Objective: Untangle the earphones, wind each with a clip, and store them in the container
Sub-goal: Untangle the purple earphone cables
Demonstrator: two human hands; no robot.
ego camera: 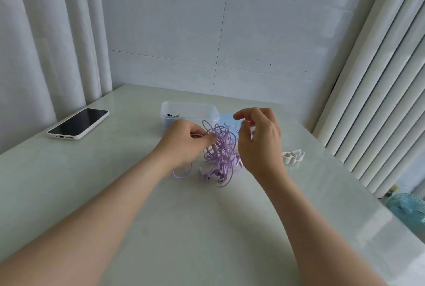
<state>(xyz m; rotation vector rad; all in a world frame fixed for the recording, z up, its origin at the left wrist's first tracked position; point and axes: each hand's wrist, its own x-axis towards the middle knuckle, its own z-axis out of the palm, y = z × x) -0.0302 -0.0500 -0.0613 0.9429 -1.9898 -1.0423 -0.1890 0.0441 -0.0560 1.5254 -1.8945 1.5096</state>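
Observation:
A tangle of purple earphones (220, 154) is lifted a little off the pale table (184, 216), its earbuds hanging down onto the tabletop. My left hand (184, 140) pinches the cords at the tangle's left side. My right hand (259, 140) is at the tangle's right side with curled fingers; whether it holds a cord is hidden behind the hand. A translucent plastic container (189, 113) stands just behind the tangle with something small and dark inside. White clips (293, 156) lie to the right of my right hand.
A phone (78, 124) in a white case lies screen up at the table's far left. A light blue lid (226, 120) lies behind the tangle, right of the container. Curtains hang at left, a ribbed white panel at right, a fan (409, 212) low at right.

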